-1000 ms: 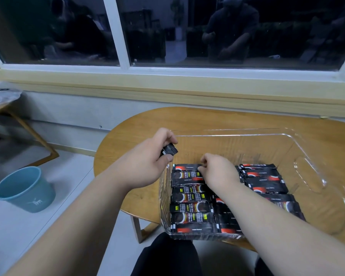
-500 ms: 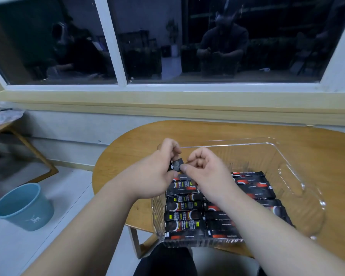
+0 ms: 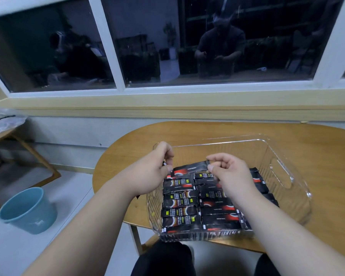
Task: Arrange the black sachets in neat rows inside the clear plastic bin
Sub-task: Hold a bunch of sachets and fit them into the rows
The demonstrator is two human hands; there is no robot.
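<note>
Left hand and right hand each pinching one black sachet by its ends, over the bin, 10 o'clock corner.

L grip, R grip: both fwd, fingers curled, pinching.

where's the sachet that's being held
Head view, centre: the sachet is over the far end of the packed rows inside the bin, its right end pinched by the right hand, its left end at the left hand.

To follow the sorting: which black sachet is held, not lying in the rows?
The tilted sachet at the far end: the right hand pinches its right end; the rest lie flat.
</note>
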